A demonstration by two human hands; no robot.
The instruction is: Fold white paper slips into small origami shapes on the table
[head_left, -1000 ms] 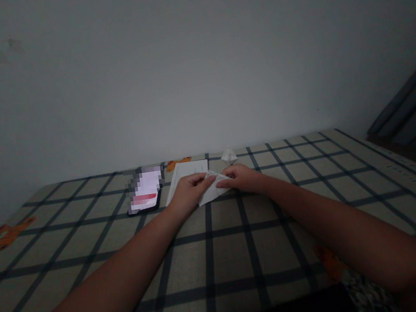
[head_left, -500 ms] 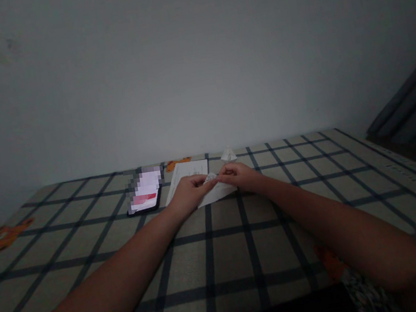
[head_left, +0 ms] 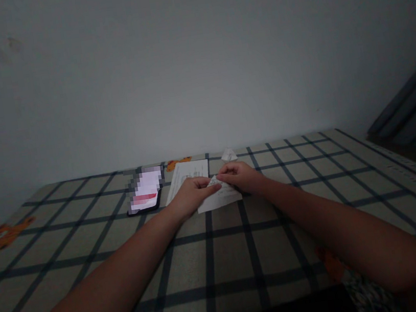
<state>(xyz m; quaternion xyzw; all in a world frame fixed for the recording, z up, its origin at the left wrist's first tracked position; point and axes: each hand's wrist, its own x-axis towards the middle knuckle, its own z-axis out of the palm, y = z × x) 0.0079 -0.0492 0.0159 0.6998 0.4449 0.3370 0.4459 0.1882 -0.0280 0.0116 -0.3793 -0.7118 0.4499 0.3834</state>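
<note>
1. Where the checked cloth (head_left: 87,235) runs off to my left, an orange print (head_left: 4,233) shows on it; I cannot make out what it depicts.
2. Further right lies a phone (head_left: 144,193) with a lit screen, blurred, so nothing on it can be read.
3. Just beside the phone sits a white sheet (head_left: 189,171) with faint printed lines, too small and dim to read.
4. My left hand (head_left: 192,194) rests over the near edge of that sheet, fingers curled, thumb and fingertips pinched on the left side of the folded paper (head_left: 220,199).
5. The folded paper is white, creased into an angled shape with a point rising between my hands and a flat flap lying toward me on the cloth. It carries faint marks I cannot read.
6. My right hand (head_left: 240,176) closes on the paper's upper right part, fingertips meeting those of my left.
7. Beyond my right hand, near the wall, stands a small white folded piece (head_left: 228,155), apart from the rest.
</note>
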